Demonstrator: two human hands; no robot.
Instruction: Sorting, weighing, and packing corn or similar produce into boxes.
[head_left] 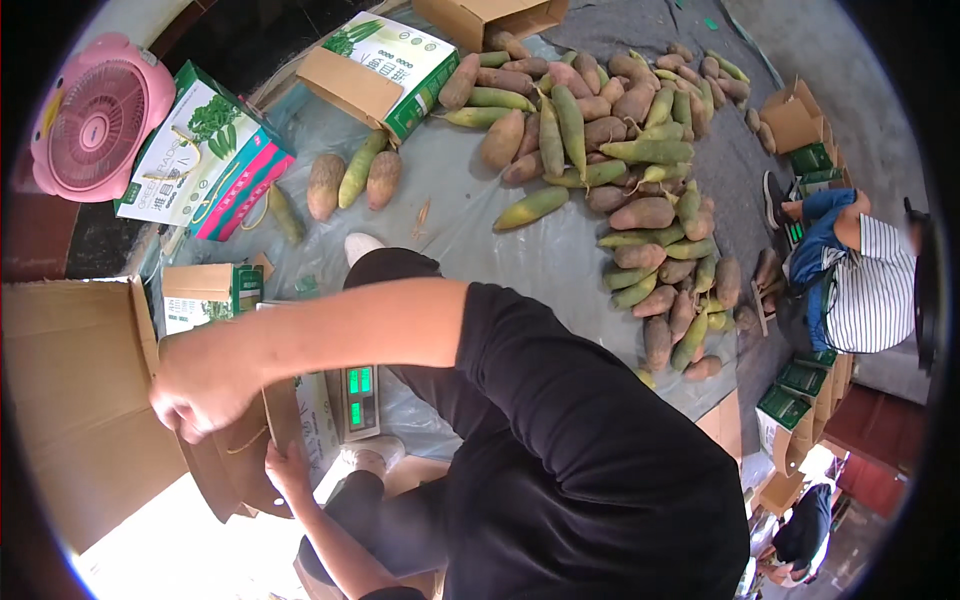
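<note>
Cardboard box (228,472) lies open near the scale (361,402), its long axis unclear, between your left hand (289,472), clamped on its near edge, and your right hand (207,382), curled over the far edge, whose grip I cannot tell.

The scale (361,402) sits right of the carton (216,482), with vegetables (648,151) heaped on the sheet (450,232) farther right.

The left hand (287,470) holds a cardboard box (222,468).
</note>
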